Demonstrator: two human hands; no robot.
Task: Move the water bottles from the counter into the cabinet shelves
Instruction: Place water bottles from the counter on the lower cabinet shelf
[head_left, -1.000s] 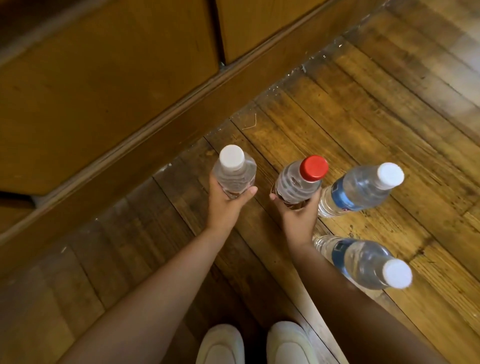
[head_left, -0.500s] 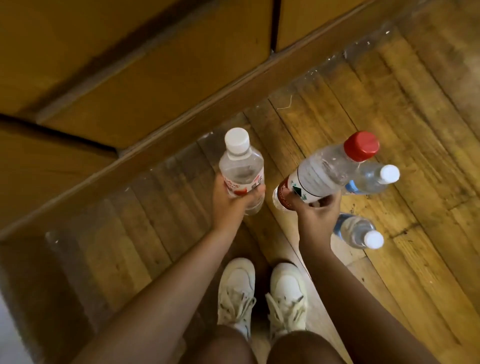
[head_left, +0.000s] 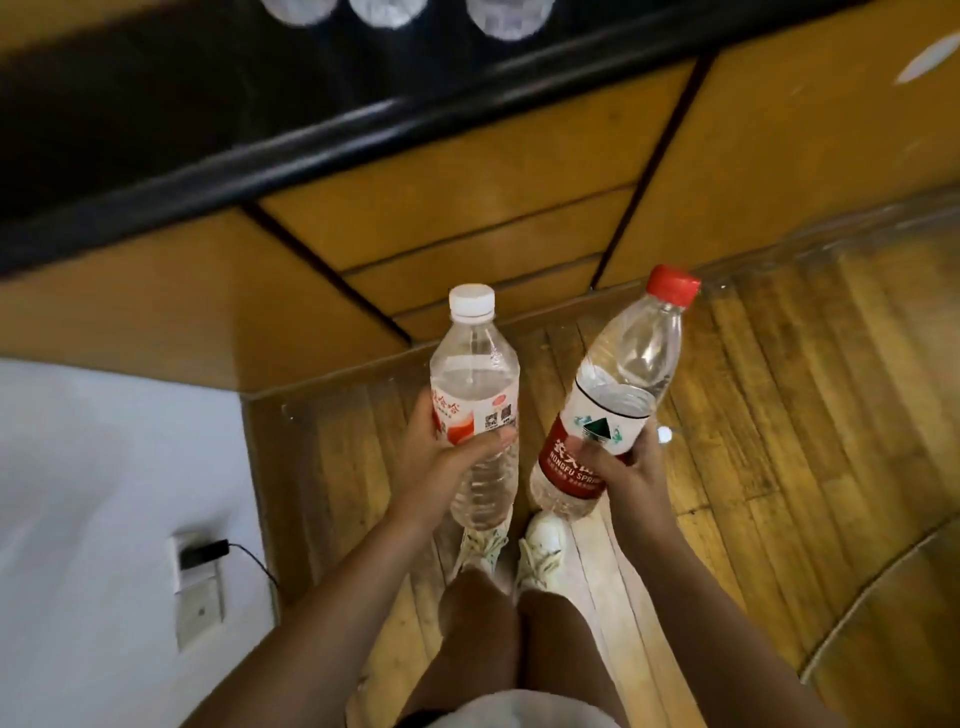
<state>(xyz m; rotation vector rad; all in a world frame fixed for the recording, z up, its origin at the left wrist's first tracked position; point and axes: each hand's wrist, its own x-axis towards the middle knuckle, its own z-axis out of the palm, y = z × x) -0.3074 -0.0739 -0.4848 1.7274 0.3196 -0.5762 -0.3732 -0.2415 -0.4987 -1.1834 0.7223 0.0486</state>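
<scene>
My left hand (head_left: 441, 467) grips a clear water bottle with a white cap (head_left: 475, 384) around its red-and-white label, held nearly upright. In my right hand (head_left: 631, 475) is a water bottle with a red cap (head_left: 621, 384), gripped at its red label and tilted to the right. Both bottles are raised above the wooden floor in front of the cabinet's closed wooden doors (head_left: 467, 171). Three blurred bottle tops (head_left: 506, 15) show at the top edge on the black counter (head_left: 171, 104). A white bottle cap (head_left: 665, 434) on the floor peeks out behind my right hand.
A white wall (head_left: 104, 467) with a socket and plugged-in cable (head_left: 200, 553) is at the left. The wooden floor (head_left: 779, 389) stretches right. My legs and white shoes (head_left: 540, 545) are below the bottles. The counter's black edge (head_left: 311, 145) overhangs the cabinet.
Both hands have lifted the two bottles from the floor. The view has risen, so the counter and the wall have come into sight; the two floor bottles are now almost hidden.
</scene>
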